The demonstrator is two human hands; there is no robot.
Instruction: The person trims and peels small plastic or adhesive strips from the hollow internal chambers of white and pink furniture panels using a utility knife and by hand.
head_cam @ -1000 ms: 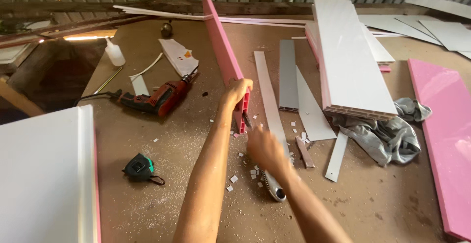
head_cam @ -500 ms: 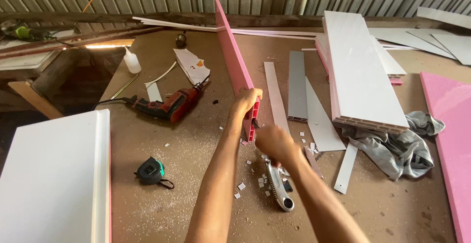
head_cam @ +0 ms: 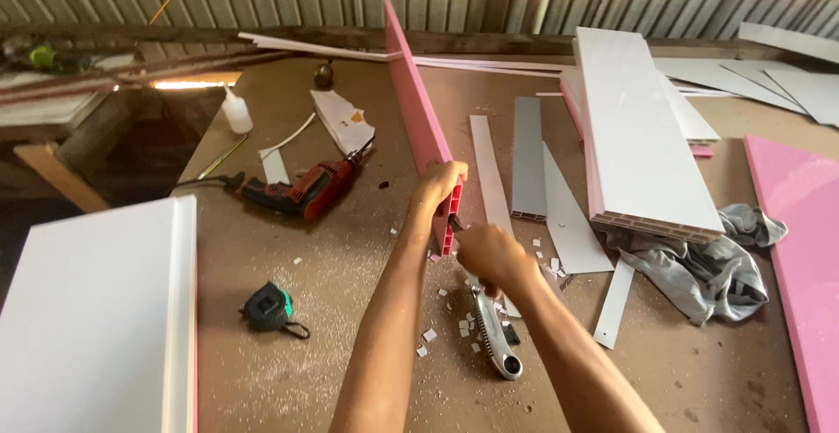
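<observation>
The worktop [head_cam: 367, 346] carries everything, and I go down it by size. One wide white panel [head_cam: 87, 311] lies at the near left edge, one long white panel [head_cam: 638, 136] sits on a stack at the right, and one pink sheet [head_cam: 800, 249] runs off the right edge.

One pink panel [head_cam: 419, 118] stands on its long edge in the middle. My left hand [head_cam: 441, 180] is closed over its near end, holding it upright. My right hand [head_cam: 489, 254] is curled into a fist just below and beside that end. I think it grips a small blade or tool against the panel's open end, but the fingers hide it, so I cannot tell what it holds.

Judging by the small white chips [head_cam: 454, 319] scattered under my hands, trimming at this end is partly done; the panel has not been laid down or joined to anything.

Smaller things: at least three flat strips [head_cam: 529, 158] beside the panel, one grey cloth [head_cam: 699, 267], one red drill [head_cam: 301, 190], one utility knife [head_cam: 494, 332] lying unheld, one tape measure [head_cam: 269, 306], one glue bottle [head_cam: 236, 111].
</observation>
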